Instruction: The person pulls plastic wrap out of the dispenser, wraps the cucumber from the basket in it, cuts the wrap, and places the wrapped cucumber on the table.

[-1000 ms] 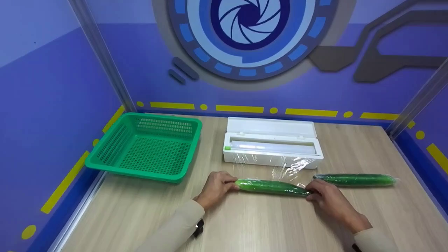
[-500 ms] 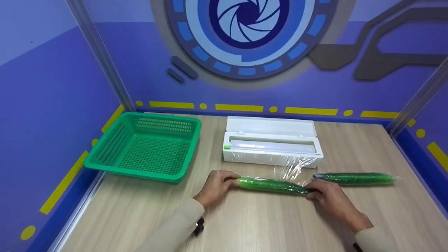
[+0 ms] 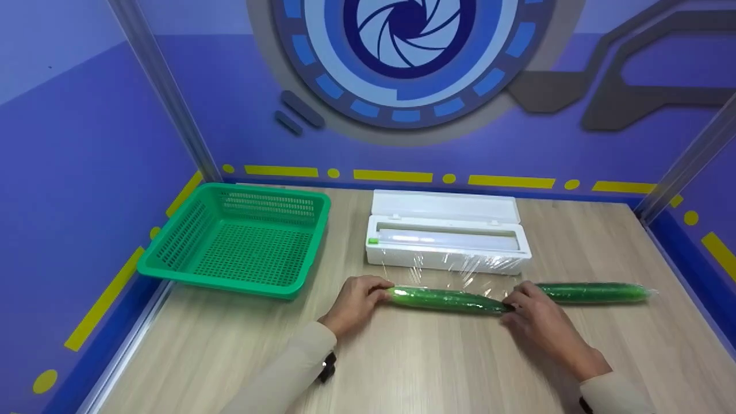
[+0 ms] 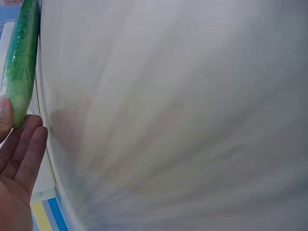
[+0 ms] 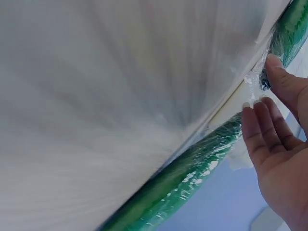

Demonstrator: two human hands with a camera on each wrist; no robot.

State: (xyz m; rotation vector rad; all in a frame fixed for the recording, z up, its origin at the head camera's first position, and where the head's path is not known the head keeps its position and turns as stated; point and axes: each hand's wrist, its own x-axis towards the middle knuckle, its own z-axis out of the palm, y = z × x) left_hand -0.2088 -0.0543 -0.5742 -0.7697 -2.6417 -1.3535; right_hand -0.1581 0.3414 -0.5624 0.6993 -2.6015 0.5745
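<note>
A green cucumber [image 3: 445,299] under clear cling film lies crosswise in front of the white film box [image 3: 448,261]. My left hand [image 3: 355,305] holds its pale left end between thumb and fingers, as the left wrist view also shows. At the dark right end, my right hand [image 3: 537,322] has its thumb and fingertips on the tip and the film around it. Clear film [image 3: 468,279] stretches from the box to this cucumber. A second wrapped cucumber [image 3: 598,292] lies just beyond the right hand, its left tip hidden by the fingers.
The box lid [image 3: 445,206] is raised at the back, with the film roll [image 3: 448,238] in the box and a small green piece [image 3: 373,241] at its left edge. A green plastic basket [image 3: 224,283] stands at the left. Walls bound the wooden table [image 3: 425,368].
The cucumber between my hands has shifted slightly away from me, toward the box. My right hand has moved forward a little, and its fingers now cover the other cucumber's left tip.
</note>
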